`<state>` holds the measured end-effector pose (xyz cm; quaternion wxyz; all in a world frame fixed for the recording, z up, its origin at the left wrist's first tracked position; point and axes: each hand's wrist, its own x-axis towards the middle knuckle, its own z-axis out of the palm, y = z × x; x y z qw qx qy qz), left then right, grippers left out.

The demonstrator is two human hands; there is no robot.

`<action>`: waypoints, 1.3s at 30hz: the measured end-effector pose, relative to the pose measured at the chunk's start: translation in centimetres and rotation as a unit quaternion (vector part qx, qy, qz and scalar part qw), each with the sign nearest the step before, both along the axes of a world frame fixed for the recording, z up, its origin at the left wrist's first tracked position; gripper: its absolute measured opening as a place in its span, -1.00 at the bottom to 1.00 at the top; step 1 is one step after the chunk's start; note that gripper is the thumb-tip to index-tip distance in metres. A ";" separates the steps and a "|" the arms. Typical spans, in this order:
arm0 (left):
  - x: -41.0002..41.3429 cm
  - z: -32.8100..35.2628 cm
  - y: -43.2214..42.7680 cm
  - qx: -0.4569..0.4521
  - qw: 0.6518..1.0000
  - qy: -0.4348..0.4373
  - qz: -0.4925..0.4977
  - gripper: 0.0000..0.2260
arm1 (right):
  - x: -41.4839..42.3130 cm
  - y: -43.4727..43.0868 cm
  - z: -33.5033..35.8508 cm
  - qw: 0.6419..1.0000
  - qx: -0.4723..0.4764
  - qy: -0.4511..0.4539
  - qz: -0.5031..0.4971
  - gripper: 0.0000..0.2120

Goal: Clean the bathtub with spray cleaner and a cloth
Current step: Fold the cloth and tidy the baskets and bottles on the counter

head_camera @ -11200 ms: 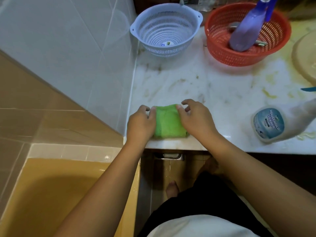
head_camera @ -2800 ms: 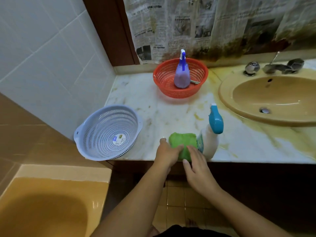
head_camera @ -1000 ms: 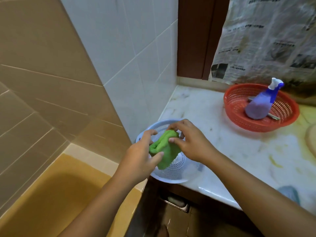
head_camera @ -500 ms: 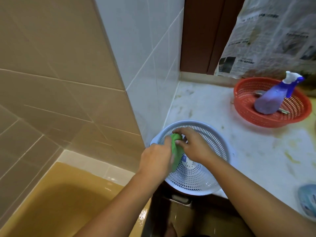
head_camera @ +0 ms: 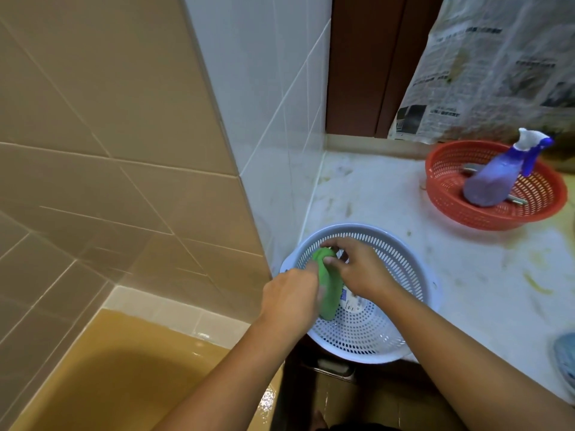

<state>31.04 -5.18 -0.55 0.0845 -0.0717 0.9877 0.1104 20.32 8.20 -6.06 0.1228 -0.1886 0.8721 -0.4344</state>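
A green cloth [head_camera: 327, 290] stands on edge inside a pale colander [head_camera: 401, 259] on the marble counter [head_camera: 473, 275], its top pinched by the right hand [head_camera: 357, 272]; the left hand [head_camera: 289, 298] apparently grips its side, fingers blurred.

Tan wall tiles [head_camera: 93, 126], white wall tiles [head_camera: 264, 88], marble counter [head_camera: 482, 269], newspaper sheets [head_camera: 497, 73]

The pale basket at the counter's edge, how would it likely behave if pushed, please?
Perforated thin plastic suggests the pale basket is light and slides easily. Its near rim overhangs the counter, so it might tip off.
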 end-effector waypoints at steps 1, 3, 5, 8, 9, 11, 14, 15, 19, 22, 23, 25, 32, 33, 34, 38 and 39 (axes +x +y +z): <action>0.0 0.0 -0.1 -0.008 1.000 -0.003 0.000 -0.71 | 0.0 -0.1 -0.2 1.000 -0.004 -0.001 -0.004 -0.78; 0.0 -0.1 -0.2 -0.022 1.000 -0.011 0.002 -0.72 | 0.2 -0.3 -0.5 1.000 -0.009 -0.011 0.000 -0.81; 0.0 -0.2 -0.2 -0.029 0.999 -0.020 0.004 -0.72 | 0.3 -0.5 -0.8 1.000 -0.007 -0.027 0.011 -0.84; -0.1 -0.3 -0.1 -0.049 0.999 -0.020 -0.001 -0.74 | 0.2 -0.6 -0.9 0.999 0.001 -0.032 0.015 -0.89; -0.1 -0.3 -0.2 -0.053 0.998 -0.020 -0.001 -0.74 | 0.1 -0.7 -1.0 0.999 0.008 -0.030 0.015 -0.90; -0.2 -0.3 -0.3 -0.056 0.998 -0.024 0.002 -0.75 | -0.1 -0.7 -1.0 0.999 0.022 -0.027 0.012 -0.90; -0.4 -0.4 -0.4 -0.057 0.998 -0.027 0.006 -0.76 | -0.1 -0.7 -1.0 0.999 0.032 -0.031 0.014 -0.90; -0.3 -0.5 -0.4 -0.055 0.998 -0.025 0.007 -0.77 | -0.1 -0.7 -1.0 0.999 0.035 -0.029 0.016 -0.90; -0.1 -0.9 -0.7 -0.031 0.999 0.012 0.002 -0.79 | 0.3 -0.4 -0.5 0.998 0.040 -0.027 0.035 -0.77; 0.1 -1.1 -1.0 -0.011 0.998 0.060 -0.004 -0.77 | 1.0 0.2 0.1 0.998 0.050 -0.028 0.032 -0.67; 0.1 -1.2 -1.0 0.000 0.996 0.086 -0.009 -0.76 | 1.3 0.5 0.3 0.998 0.053 -0.024 0.024 -0.65; 0.1 -1.3 -0.8 0.041 0.989 0.143 -0.021 -0.72 | 2.1 1.5 0.9 0.998 0.055 -0.011 0.010 -0.61; -1.6 -1.7 2.5 0.184 0.965 0.159 -0.094 -0.60 | 5.6 6.1 3.0 0.997 0.002 0.050 -0.064 -0.62; -1.8 -1.8 3.1 0.194 0.964 0.151 -0.106 -0.58 | 6.2 6.9 3.3 0.995 -0.005 0.056 -0.077 -0.62; -2.0 -1.7 3.8 0.203 0.961 0.148 -0.116 -0.57 | 6.7 7.7 3.4 0.994 -0.011 0.063 -0.090 -0.62; -2.2 -1.5 7.0 0.234 0.948 0.159 -0.145 -0.58 | 8.4 10.8 3.8 0.987 -0.025 0.086 -0.137 -0.62; -2.2 -1.4 7.8 0.243 0.944 0.164 -0.151 -0.59 | 8.8 11.6 3.8 0.985 -0.024 0.087 -0.145 -0.62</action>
